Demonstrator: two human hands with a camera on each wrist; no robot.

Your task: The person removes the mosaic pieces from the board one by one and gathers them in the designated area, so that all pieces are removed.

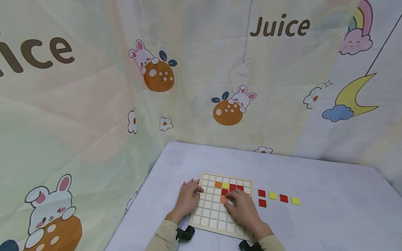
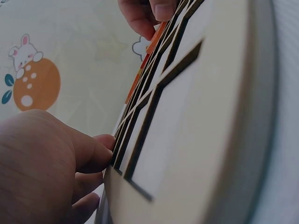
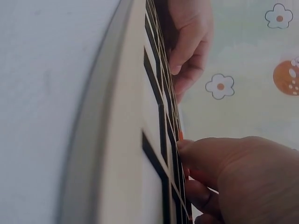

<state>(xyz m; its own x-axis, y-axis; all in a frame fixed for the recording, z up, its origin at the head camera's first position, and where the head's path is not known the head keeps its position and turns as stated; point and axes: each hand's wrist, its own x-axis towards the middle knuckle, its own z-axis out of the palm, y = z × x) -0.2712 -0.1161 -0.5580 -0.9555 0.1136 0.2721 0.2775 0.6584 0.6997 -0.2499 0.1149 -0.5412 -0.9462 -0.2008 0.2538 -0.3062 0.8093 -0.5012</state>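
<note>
A pale wooden grid board (image 1: 205, 212) with white square cells lies on the table. My left hand (image 1: 187, 198) holds the board's left edge, thumb and fingertips right at the frame, as the left wrist view also shows. Over the board's middle, my right hand (image 1: 243, 207) pinches a small tile; a sliver of red (image 3: 198, 176) shows between thumb and finger, the rest hidden. Just left of those fingertips sits an orange tile (image 1: 223, 199). Above it are a red tile (image 1: 224, 192) and a top row with an orange tile (image 1: 218, 184), a yellow tile (image 1: 225, 185) and red tiles (image 1: 240, 188).
Right of the board, loose tiles lie on the white table (image 1: 329, 209): a red tile (image 1: 261, 193) with another red tile (image 1: 262, 203) below it, then a yellow tile (image 1: 272, 196), a red tile (image 1: 284, 198) and a yellow tile (image 1: 295, 201). A printed curtain (image 1: 194, 62) hangs behind.
</note>
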